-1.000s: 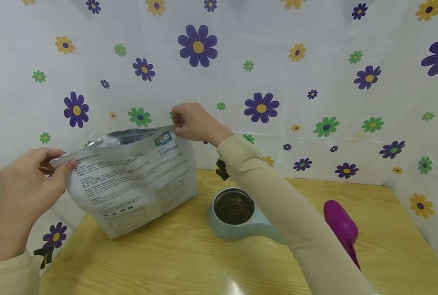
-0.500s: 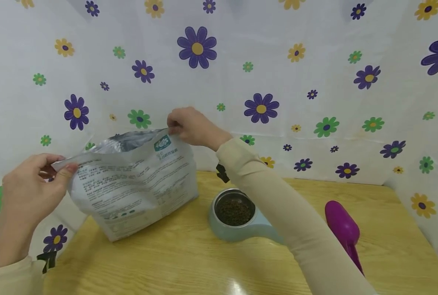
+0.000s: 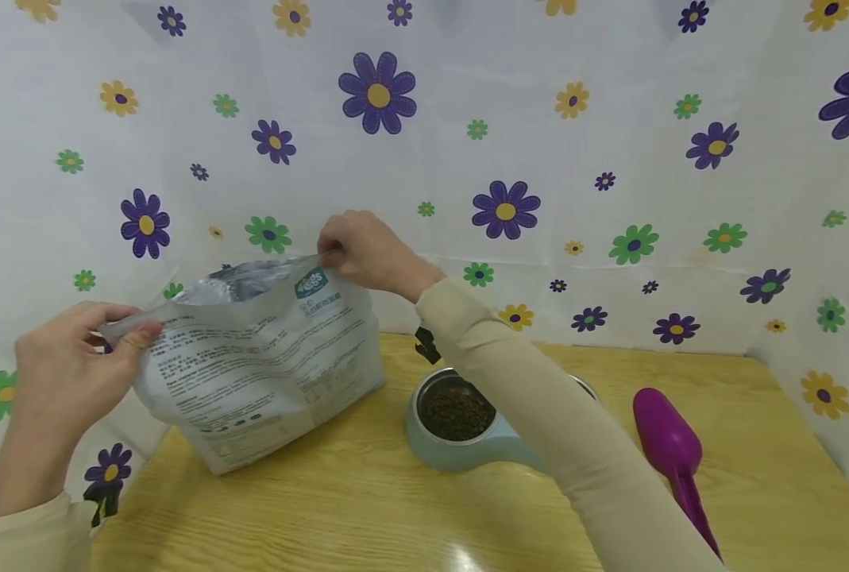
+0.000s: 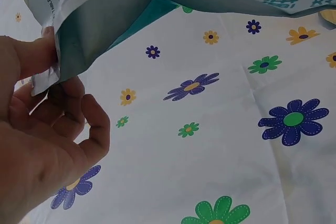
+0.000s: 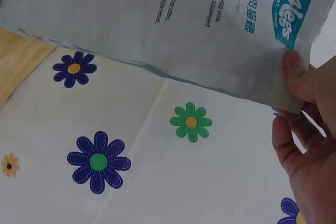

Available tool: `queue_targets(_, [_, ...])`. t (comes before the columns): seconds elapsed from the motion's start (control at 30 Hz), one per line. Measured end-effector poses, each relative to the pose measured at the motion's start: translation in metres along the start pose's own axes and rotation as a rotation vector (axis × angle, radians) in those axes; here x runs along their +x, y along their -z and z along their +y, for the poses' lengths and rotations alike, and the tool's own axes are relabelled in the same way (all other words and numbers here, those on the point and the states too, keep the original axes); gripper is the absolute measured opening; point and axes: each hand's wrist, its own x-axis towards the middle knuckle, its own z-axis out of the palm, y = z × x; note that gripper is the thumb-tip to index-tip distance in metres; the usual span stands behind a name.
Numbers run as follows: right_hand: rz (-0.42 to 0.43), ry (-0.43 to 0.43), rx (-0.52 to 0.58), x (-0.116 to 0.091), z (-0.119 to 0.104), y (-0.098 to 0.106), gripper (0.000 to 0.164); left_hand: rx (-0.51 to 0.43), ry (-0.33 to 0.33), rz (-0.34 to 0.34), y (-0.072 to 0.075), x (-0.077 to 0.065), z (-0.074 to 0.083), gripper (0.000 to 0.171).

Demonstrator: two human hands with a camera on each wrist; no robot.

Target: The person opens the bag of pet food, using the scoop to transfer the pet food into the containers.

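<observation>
A white pet food bag (image 3: 267, 365) printed with text and a teal "4Legs" logo stands tilted on the left of the table, its silvery mouth partly parted. At the mouth's left corner my left hand (image 3: 77, 369) pinches the edge between thumb and fingers; the left wrist view shows the thumb over the bag's folded corner (image 4: 79, 40). The upper right corner is pinched by my right hand (image 3: 374, 250), and in the right wrist view its thumb lies just below the logo (image 5: 291, 17). How full the bag is stays hidden.
Right of the bag stands a light blue double bowl (image 3: 441, 453) with brown kibble (image 3: 456, 413) in its left dish; my right forearm hides much of the other dish. A purple scoop (image 3: 667, 437) lies farther right. A flowered cloth (image 3: 424, 159) hangs behind the wooden table (image 3: 367, 516).
Both hands keep hold of the bag's corners. The left hand has moved slightly right and down, the right hand slightly left and down, bringing the corners closer together.
</observation>
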Motion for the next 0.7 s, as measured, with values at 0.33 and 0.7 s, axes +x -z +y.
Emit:
queue_targets(0.33, [-0.081, -0.014, 0.065, 0.001, -0.008, 0.001, 0.021, 0.128, -0.022, -0.301, 0.006, 0.026, 0.015, 0.040])
queue_targets(0.7, [0.007, -0.085, 0.083, 0.002, -0.008, -0.006, 0.012, 0.234, -0.034, -0.334, 0.008, 0.026, 0.011, 0.024])
